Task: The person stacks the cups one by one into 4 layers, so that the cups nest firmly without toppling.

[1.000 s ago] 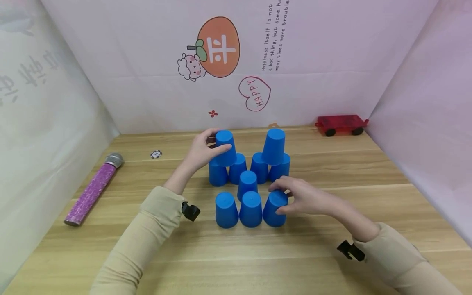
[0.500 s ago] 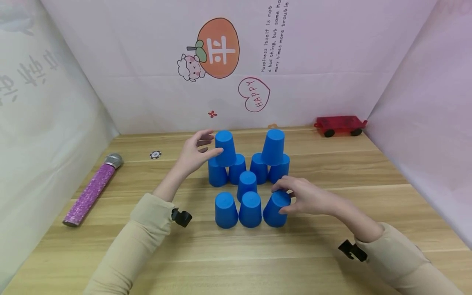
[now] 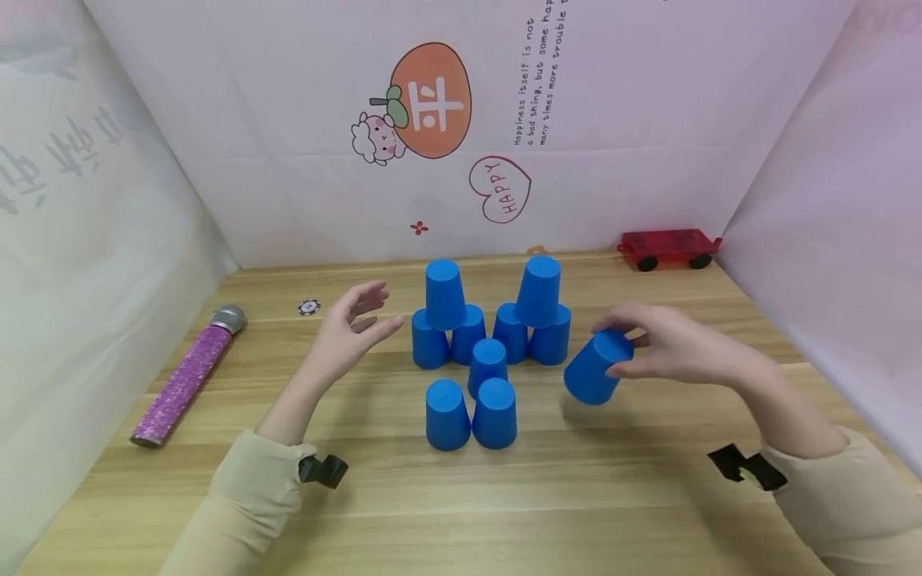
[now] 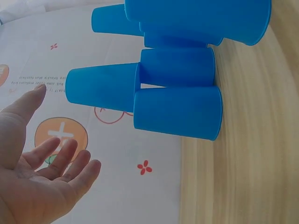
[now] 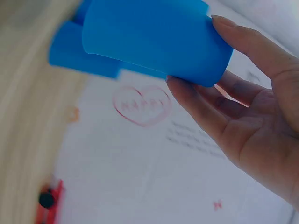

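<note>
My right hand (image 3: 666, 348) grips a blue cup (image 3: 592, 372) near its closed end and holds it tilted, off the table, right of the other cups. Thumb and fingers pinch its sides in the right wrist view. My left hand (image 3: 353, 332) hangs in the air left of the cups, fingers loosely bent, touching nothing. At the back stand two small stacks of upside-down cups: a left upper cup (image 3: 445, 294) on two below, and a right upper cup (image 3: 538, 292) on two below. In front are a single cup (image 3: 488, 368) and two front cups (image 3: 446, 414) side by side.
A purple glittery microphone (image 3: 189, 376) lies on the left of the wooden table (image 3: 461, 512). Near it is a small poker chip (image 3: 309, 307). A red toy car base (image 3: 670, 250) stands at the back right. Printed white sheets (image 3: 302, 200) wall the table.
My right hand has lifted the right cup of the front row and carried it right and slightly back. My left hand has left the left upper cup and moved left and nearer.
</note>
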Demonstrator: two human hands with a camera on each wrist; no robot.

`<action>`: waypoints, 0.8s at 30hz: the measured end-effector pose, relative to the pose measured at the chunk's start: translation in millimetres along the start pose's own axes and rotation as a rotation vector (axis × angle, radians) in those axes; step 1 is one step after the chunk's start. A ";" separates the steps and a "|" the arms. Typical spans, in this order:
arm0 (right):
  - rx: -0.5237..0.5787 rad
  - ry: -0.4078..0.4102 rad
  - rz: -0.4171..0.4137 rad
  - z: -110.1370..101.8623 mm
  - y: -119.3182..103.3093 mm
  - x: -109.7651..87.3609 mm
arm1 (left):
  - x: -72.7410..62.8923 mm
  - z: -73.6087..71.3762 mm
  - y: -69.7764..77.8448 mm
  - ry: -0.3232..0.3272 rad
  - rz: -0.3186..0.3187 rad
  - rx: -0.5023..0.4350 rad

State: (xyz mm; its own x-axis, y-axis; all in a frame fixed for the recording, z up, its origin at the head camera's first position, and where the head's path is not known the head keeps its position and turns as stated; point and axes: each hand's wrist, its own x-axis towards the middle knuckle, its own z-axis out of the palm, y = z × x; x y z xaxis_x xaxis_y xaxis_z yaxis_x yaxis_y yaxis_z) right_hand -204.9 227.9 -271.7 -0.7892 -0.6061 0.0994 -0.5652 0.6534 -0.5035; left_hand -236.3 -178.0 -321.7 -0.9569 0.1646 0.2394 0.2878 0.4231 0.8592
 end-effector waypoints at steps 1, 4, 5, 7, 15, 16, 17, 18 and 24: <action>-0.010 0.014 0.004 -5.9 0.0 -1.2 | -2.8 -0.5 -0.8 -0.001 -0.002 0.000; -0.049 0.066 -0.006 -22.7 1.1 -2.6 | -10.0 -1.5 -2.8 -0.010 -0.002 -0.009; -0.067 0.083 -0.016 -28.2 1.9 -2.4 | -12.3 -1.6 -3.2 -0.017 -0.004 -0.015; -0.088 0.108 -0.019 -40.3 2.5 -1.8 | -17.3 -0.8 -3.7 -0.033 -0.010 -0.018; -0.054 0.132 0.091 -90.2 -17.6 21.0 | -41.0 15.9 -1.5 -0.130 -0.027 -0.051; -0.046 0.127 0.084 -95.0 -21.9 26.7 | -43.8 19.8 -0.5 -0.145 -0.031 -0.047; -0.045 0.120 0.078 -99.1 -26.7 33.0 | -46.2 23.9 0.1 -0.161 -0.032 -0.042; -0.059 0.112 0.082 -102.4 -31.7 39.2 | -48.4 27.8 0.6 -0.178 -0.034 -0.033; -0.121 0.032 0.065 -108.1 -61.4 78.8 | -57.2 48.8 1.3 -0.248 -0.045 -0.001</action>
State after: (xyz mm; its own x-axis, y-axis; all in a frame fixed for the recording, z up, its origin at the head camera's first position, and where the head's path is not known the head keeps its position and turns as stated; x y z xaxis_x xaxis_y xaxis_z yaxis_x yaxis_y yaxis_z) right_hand -258.4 189.0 -140.1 -0.8314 -0.5471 0.0978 -0.5356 0.7419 -0.4033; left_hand -179.2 -143.4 -356.4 -0.9296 0.3592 0.0832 0.2452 0.4338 0.8670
